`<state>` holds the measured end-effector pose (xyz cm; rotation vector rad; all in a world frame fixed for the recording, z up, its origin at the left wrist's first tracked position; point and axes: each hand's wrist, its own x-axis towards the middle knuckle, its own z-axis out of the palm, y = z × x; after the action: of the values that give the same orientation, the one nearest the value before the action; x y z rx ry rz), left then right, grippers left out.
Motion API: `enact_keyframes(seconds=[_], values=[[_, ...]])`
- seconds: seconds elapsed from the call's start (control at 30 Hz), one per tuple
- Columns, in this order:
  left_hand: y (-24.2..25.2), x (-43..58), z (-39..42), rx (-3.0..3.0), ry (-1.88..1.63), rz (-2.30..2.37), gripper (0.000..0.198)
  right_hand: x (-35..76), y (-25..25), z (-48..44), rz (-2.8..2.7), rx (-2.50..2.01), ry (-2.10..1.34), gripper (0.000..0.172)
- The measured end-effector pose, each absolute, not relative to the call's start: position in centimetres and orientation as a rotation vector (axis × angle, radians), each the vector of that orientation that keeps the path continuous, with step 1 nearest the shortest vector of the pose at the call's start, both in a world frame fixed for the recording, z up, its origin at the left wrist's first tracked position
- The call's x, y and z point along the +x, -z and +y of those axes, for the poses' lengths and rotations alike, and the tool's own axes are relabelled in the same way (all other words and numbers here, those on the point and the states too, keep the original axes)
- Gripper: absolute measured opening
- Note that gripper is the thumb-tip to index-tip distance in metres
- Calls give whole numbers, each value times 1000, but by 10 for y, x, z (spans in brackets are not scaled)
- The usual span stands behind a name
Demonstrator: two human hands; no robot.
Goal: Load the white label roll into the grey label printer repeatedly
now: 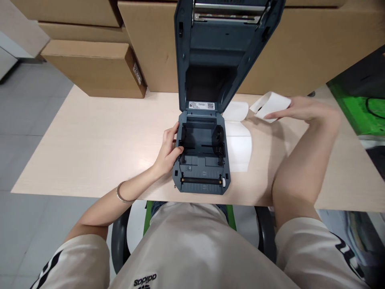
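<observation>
A dark blue-grey label printer (203,160) stands open on the light wooden table (90,144), its lid (216,52) raised upright and its paper bay empty. My left hand (169,151) grips the printer's left wall, fingers curled over the edge. My right hand (296,109) is out to the right, closed on a roll of white labels (270,105). A strip of white labels (239,140) trails from the roll across the table to the printer's right side.
Cardboard boxes (96,70) are stacked along the table's far edge behind the printer. A green and black object (361,104) sits at the right edge. A chair with a green seat (147,216) shows below the table's front edge.
</observation>
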<state>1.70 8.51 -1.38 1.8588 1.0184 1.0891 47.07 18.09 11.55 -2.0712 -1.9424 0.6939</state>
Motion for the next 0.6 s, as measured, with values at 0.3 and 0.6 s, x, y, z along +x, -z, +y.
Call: enact_keyframes(seconds=[0.3,0.6], values=[[14,19,84,1848,-1087,1061,79,343,-160,125,-2365,-1424,-779,48],[14,19,85,1893,-1103,1019,81,273,-123,102,-2897,-1419,-433,23]])
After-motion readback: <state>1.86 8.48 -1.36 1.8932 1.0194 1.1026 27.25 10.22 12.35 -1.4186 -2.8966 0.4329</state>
